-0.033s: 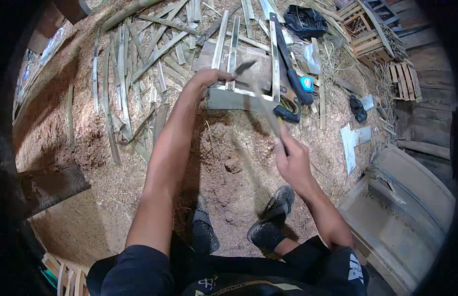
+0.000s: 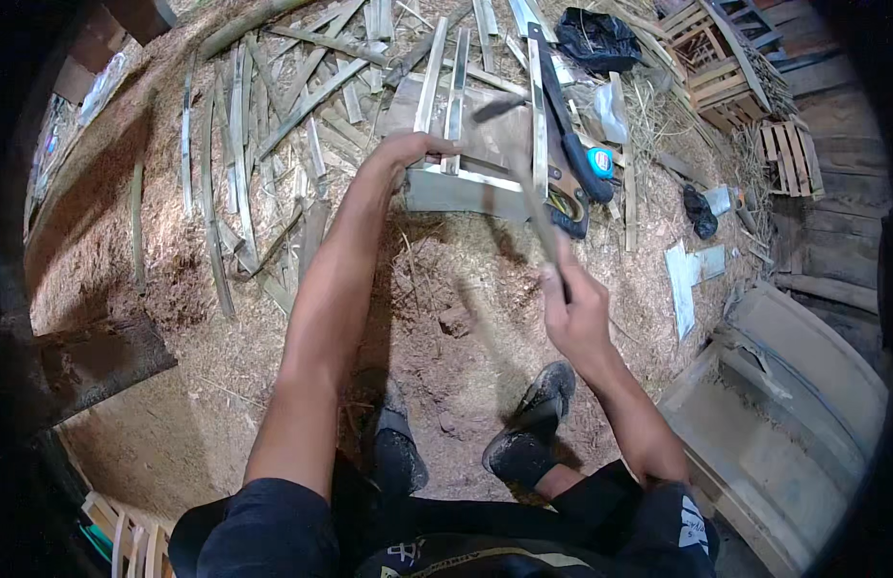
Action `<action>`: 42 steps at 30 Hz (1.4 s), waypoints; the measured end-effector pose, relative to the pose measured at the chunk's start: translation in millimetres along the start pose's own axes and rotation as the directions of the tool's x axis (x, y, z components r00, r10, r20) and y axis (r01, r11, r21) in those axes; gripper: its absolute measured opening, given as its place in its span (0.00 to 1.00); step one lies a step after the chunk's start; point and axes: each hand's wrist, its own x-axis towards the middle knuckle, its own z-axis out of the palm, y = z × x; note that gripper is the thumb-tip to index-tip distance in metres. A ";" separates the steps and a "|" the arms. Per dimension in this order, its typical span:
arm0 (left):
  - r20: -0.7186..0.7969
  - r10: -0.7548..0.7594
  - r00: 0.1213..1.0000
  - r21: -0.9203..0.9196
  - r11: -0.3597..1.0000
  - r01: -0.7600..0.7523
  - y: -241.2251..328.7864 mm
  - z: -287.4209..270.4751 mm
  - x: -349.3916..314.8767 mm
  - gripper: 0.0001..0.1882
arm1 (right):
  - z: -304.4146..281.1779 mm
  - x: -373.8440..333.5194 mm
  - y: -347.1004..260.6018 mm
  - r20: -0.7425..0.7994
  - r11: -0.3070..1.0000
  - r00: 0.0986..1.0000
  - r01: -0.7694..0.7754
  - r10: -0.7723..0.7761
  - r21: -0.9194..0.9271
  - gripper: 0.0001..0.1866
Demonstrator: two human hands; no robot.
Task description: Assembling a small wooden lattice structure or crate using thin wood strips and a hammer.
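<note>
Wood strip (image 2: 457, 96): by my left hand (image 2: 408, 151), grip unclear.
Hammer (image 2: 540, 222): in my right hand (image 2: 578, 310), likely hitting; next hit needs aim.

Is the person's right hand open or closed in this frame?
Closed: the right hand has its fingers curled around the handle of the hammer.

Pale tan on the slim wooden slats (image 2: 432, 77), turquoise on the rounded tape measure (image 2: 599, 162), black on the larger crumpled plastic bag (image 2: 595, 43).
</note>
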 end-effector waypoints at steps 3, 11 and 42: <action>-0.004 -0.098 0.995 -0.061 0.993 0.098 7.2 3.9 -1.6 0.22 | 2.5 -3.2 13.6 -0.056 0.985 0.995 0.068 -0.078 -0.159 0.26; -0.024 -0.024 0.999 0.010 1.000 0.024 3.1 -11.6 0.8 0.17 | 12.7 3.4 10.4 -0.112 0.968 0.964 0.231 -0.242 -0.101 0.27; 0.201 -0.042 0.979 -0.238 0.967 0.091 4.0 -5.7 7.9 0.15 | 24.8 8.3 31.9 -0.090 0.990 0.990 -0.098 0.106 0.098 0.24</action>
